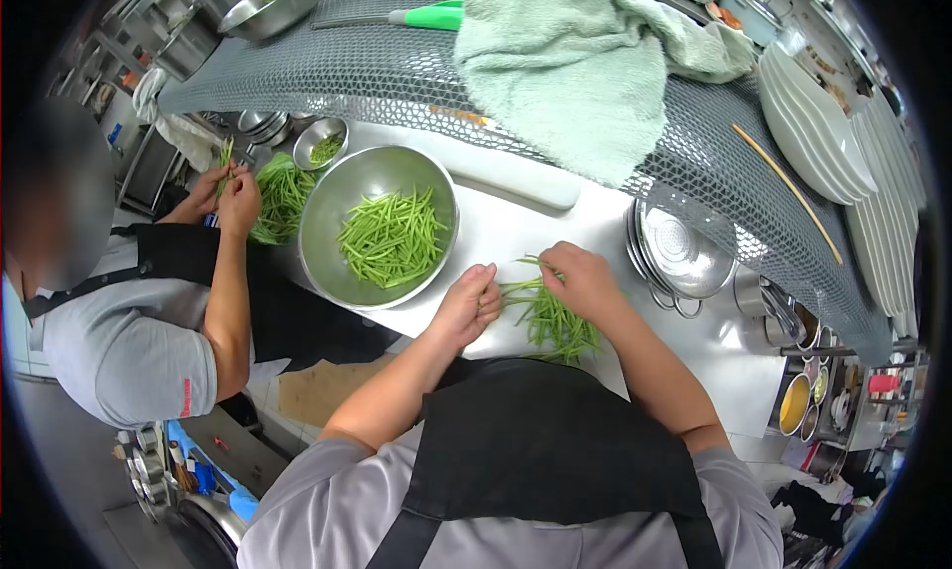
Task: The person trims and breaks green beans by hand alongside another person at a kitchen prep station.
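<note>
My left hand (469,304) is closed in a fist, with thin green vegetable stems (518,289) showing at its right side. Just to the right, my right hand (578,282) pinches the tip of a stem between thumb and fingers. Below that hand a loose pile of long green stems (557,326) lies on the steel table, close to my apron. Left of my hands stands a big steel bowl (312,237) holding many short cut pieces of green stem (392,240). What sits deep inside my left fist is hidden.
At the left a co-worker's hands (233,192) hold stems over a leafy green heap (283,197). A small steel bowl (339,133) stands behind. Colanders (684,247) sit at the right. A mesh-covered shelf (347,68) with a towel (565,63) and plates (808,123) overhangs the table.
</note>
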A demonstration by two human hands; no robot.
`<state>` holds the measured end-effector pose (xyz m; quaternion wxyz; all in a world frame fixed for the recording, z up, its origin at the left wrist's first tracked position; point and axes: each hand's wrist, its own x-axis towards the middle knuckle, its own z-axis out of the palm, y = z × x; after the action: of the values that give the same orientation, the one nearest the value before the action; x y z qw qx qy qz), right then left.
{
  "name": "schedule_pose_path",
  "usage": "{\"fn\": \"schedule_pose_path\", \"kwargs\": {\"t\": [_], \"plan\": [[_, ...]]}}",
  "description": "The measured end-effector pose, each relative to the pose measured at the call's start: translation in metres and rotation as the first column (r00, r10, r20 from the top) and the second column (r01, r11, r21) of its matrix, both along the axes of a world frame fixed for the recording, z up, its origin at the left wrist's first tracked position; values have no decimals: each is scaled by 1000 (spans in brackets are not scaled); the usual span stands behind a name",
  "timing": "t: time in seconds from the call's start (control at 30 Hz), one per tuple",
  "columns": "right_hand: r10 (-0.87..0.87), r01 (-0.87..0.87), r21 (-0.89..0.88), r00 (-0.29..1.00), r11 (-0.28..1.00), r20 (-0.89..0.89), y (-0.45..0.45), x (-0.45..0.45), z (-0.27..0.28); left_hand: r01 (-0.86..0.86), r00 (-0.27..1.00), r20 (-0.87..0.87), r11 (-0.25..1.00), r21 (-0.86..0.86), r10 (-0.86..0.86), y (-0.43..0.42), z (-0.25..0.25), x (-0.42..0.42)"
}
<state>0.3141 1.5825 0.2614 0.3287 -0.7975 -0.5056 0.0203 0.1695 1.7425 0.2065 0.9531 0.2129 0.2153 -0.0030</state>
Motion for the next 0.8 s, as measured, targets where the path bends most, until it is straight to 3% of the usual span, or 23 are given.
{"fn": "schedule_pose_path", "kwargs": {"t": [0.1,0.17,0.2,0.27,0.4,0.47,0.5,0.57,0.63,0.8], "plan": [[27,-22,-100,999,995,42,-14,-6,10,106,994,-44,985,139,-100,-9,10,13],[28,-20,-146,998,989,55,-19,-8,11,213,977,-103,919,331,-189,-14,16,18],[35,-26,-146,997,989,64,-21,-8,11,220,975,-103,917,333,-196,-16,14,20],[41,-30,-142,996,989,74,-23,-8,11,281,960,-135,807,520,-247,-17,12,23],[58,-49,-140,997,989,58,-26,-12,12,327,944,-160,754,570,-288,-18,22,22],[62,-56,-134,997,989,46,-24,-17,8,264,964,-102,905,332,-244,-19,30,20],[34,-35,-27,999,999,-28,-21,-22,0,263,965,-101,905,333,-244,-20,31,20],[18,-10,76,995,997,-101,-17,-29,-10,180,984,-14,979,98,-180,-22,32,20],[-6,43,147,970,988,-244,-15,-33,-14,176,984,-1,983,58,-176,-22,31,19],[-6,56,206,971,977,-239,-14,-33,-15,142,990,5,990,3,-142,-22,33,14]]}}
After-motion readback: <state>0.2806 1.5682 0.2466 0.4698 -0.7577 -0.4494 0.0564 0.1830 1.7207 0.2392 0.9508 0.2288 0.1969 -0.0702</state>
